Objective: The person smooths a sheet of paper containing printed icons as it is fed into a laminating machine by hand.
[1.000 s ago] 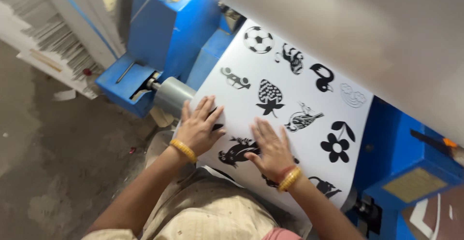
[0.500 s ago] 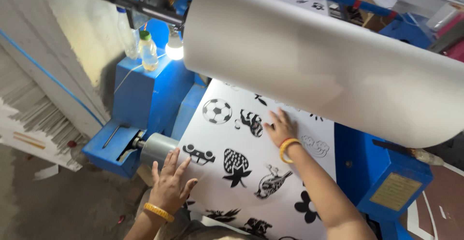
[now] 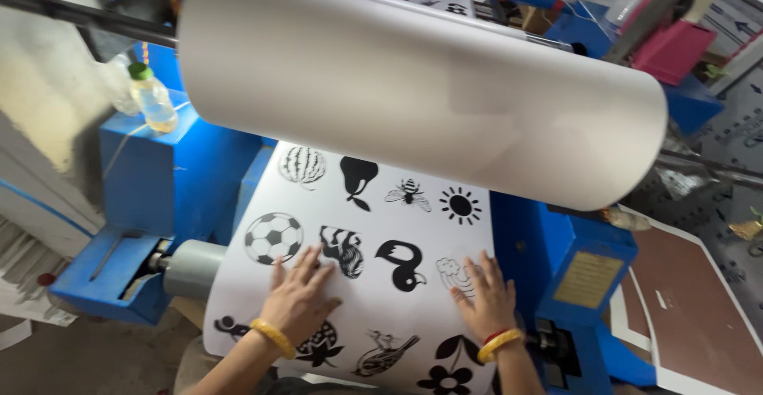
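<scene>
The printed sheet (image 3: 373,236) lies over the blue machine (image 3: 175,180), below the big roll (image 3: 413,77). Left hand (image 3: 298,300) and right hand (image 3: 485,300) press flat on it, fingers spread. It looks thin, light, floppy, crease-prone; best handled with flat palms or at the edges.

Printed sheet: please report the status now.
Left hand and right hand flat on printed sheet. Big white roll hangs above. Nothing between hands.
</scene>
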Action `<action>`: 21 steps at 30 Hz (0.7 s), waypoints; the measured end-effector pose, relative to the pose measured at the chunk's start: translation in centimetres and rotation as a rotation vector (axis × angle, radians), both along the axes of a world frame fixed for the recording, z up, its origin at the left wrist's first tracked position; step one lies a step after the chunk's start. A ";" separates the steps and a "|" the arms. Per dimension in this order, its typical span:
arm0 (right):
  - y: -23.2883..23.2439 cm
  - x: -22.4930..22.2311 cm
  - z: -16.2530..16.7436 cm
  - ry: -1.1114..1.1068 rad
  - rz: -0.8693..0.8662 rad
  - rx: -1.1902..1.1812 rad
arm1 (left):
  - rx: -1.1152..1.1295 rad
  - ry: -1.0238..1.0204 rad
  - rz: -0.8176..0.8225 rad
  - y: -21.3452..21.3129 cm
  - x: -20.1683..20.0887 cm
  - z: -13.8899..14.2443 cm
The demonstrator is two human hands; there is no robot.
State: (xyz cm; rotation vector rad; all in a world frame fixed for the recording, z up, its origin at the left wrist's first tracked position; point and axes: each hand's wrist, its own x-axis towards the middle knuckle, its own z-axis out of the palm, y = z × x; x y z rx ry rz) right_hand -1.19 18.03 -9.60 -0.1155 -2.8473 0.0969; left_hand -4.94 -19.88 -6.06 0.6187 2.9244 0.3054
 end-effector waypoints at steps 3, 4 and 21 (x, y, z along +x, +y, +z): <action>-0.2 2.6 -1.1 0.062 0.060 -0.042 | -0.002 0.013 -0.315 5.9 0.9 2.0; -0.3 3.1 -1.3 0.090 0.084 -0.068 | -0.001 -0.025 -0.371 7.8 1.2 2.5; 0.5 6.4 -2.0 0.022 0.015 -0.055 | -0.056 0.024 0.187 6.0 -12.0 9.3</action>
